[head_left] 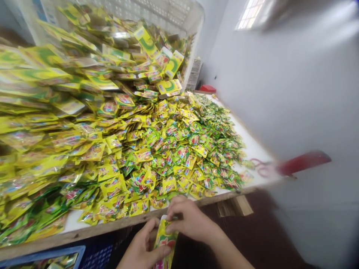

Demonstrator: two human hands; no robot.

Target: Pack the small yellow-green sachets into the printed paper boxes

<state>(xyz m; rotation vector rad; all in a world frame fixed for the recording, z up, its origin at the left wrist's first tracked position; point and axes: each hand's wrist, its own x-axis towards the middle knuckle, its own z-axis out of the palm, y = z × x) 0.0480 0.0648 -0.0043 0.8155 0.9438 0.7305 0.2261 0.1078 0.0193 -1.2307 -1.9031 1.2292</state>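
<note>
My left hand (pixel 146 244) grips a small yellow and green box (pixel 165 243) at the bottom centre, thumb across its front. The box stands upright and a little tilted, just off the table's front edge. At its top end is my right hand (pixel 190 218), fingers curled and pressed together over the opening; what they hold, if anything, is hidden. Beyond both hands, a wide heap of small yellow and green packets (pixel 179 153) covers the table (pixel 255 149).
Behind the packets, many yellow boxes (pixel 146 41) spill from a white plastic crate (pixel 196 22). Red-handled scissors (pixel 303 162) are at the table's right edge. A blue crate (pixel 81 250) sits below the table edge at lower left. A red object (pixel 207 88) lies at the far corner.
</note>
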